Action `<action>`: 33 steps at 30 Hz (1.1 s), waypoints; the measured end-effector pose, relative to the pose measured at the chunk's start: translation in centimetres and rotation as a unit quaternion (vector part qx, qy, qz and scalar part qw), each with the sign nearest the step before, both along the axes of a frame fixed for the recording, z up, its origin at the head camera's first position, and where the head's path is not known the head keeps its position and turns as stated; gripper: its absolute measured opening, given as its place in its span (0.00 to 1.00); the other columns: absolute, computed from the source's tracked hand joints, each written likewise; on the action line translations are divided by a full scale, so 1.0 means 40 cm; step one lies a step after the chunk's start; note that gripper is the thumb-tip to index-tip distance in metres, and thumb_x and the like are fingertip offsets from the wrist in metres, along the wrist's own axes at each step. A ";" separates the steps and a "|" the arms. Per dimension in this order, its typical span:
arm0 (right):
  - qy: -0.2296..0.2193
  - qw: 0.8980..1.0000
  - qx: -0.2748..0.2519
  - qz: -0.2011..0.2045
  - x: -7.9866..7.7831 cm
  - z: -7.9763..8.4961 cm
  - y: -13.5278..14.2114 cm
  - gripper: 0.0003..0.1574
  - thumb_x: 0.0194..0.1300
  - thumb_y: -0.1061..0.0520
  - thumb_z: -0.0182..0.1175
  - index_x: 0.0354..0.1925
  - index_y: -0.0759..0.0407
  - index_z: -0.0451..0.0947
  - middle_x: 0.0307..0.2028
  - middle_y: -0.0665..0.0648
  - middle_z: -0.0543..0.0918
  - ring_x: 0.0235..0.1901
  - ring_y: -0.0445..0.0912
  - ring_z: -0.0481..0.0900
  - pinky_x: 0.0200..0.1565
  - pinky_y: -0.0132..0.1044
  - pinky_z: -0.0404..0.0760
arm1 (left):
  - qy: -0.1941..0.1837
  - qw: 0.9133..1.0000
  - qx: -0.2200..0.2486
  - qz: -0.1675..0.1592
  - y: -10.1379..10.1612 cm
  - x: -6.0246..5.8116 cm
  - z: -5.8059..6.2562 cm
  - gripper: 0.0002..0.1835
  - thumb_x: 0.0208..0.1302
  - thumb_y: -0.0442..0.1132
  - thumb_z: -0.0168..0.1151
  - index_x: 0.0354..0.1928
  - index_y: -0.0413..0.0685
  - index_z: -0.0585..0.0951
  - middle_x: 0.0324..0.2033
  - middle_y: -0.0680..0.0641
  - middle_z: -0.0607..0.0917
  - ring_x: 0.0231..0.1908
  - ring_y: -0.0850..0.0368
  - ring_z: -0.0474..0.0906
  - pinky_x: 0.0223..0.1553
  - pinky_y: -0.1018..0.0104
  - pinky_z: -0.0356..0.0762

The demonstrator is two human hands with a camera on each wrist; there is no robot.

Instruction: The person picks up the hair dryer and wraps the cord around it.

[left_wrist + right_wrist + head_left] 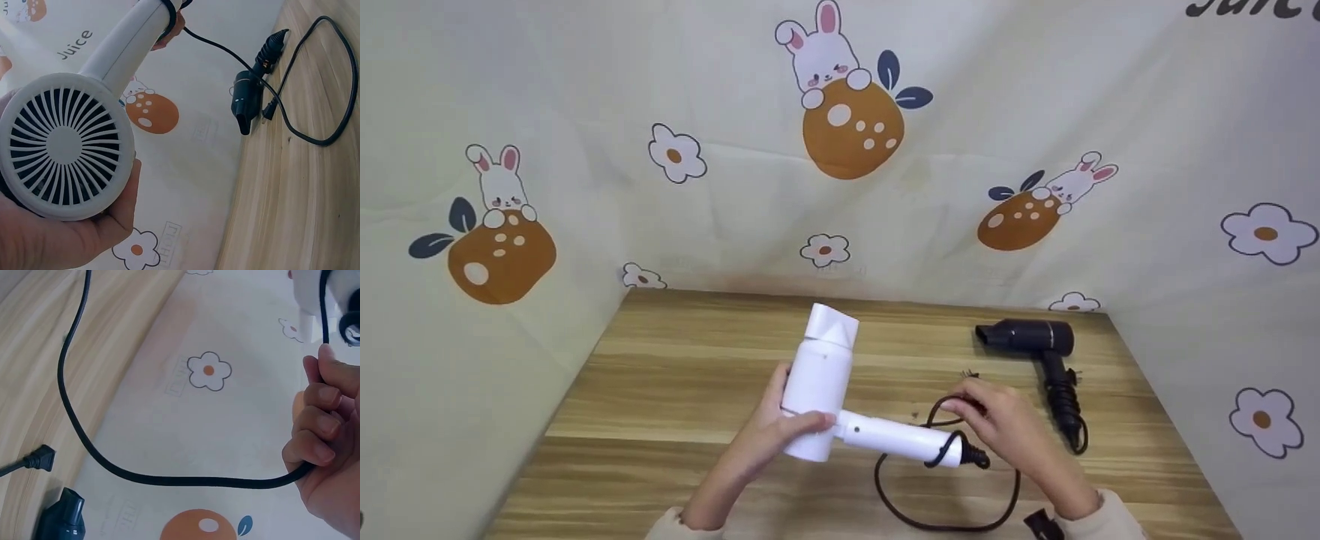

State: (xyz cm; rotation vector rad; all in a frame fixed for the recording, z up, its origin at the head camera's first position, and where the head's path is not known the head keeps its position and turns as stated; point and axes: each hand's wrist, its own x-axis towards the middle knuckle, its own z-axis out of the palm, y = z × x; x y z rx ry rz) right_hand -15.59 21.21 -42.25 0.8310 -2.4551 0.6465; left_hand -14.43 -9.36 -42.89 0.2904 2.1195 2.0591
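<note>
My left hand (784,427) grips the barrel of a white hair dryer (817,386), held with its flat nozzle pointing away from me. The dryer's round slotted rear grille (64,146) faces the left wrist camera. Its handle (896,439) extends to the right, and the black power cord (883,491) passes round the handle's end. With thumb and curled fingers, my right hand (997,420) holds a stretch of that cord beside the handle. From there the cord hangs in a wide loop. A black plug (40,458) shows in the right wrist view, by the wooden tabletop.
On the wooden table (675,375), at the back right, lies a black hair dryer (1027,337) with its cord wound round the handle. A cloth (720,217) printed with rabbits, oranges and flowers surrounds the table at the back and sides.
</note>
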 end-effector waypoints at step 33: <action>-0.265 0.958 -0.025 0.109 0.083 0.045 -0.035 0.17 0.72 0.54 0.45 0.30 0.52 0.79 0.16 0.42 0.69 0.17 0.26 0.60 0.21 0.24 0.68 | 0.117 0.973 -0.075 0.186 0.047 -0.032 -0.030 0.46 0.40 0.40 0.75 0.62 0.43 0.59 0.49 0.40 0.75 0.45 0.49 0.75 0.42 0.59 0.76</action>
